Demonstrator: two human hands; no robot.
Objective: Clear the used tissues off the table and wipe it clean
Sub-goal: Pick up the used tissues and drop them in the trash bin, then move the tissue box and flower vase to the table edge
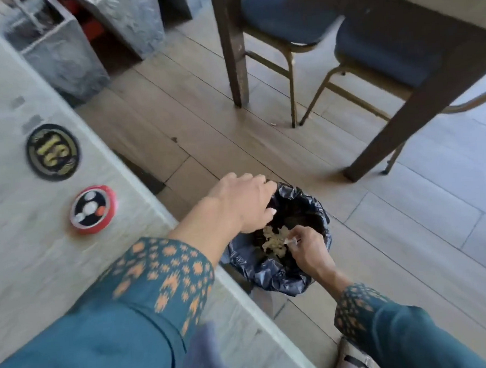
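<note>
Over the floor bin (pixel 281 272), right-hand fingers (pixel 298 238) touch crumpled tissues (pixel 275 243).

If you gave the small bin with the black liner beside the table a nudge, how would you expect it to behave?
The bin looks small and holds only crumpled tissues, so it is probably light and would slide or tip easily. Its black liner hangs crinkled over the rim, so it likely feels floppy and slippery.

Gold number "16", seen upside down, on black round plaque (pixel 52 152) on table (pixel 18 254).
</note>
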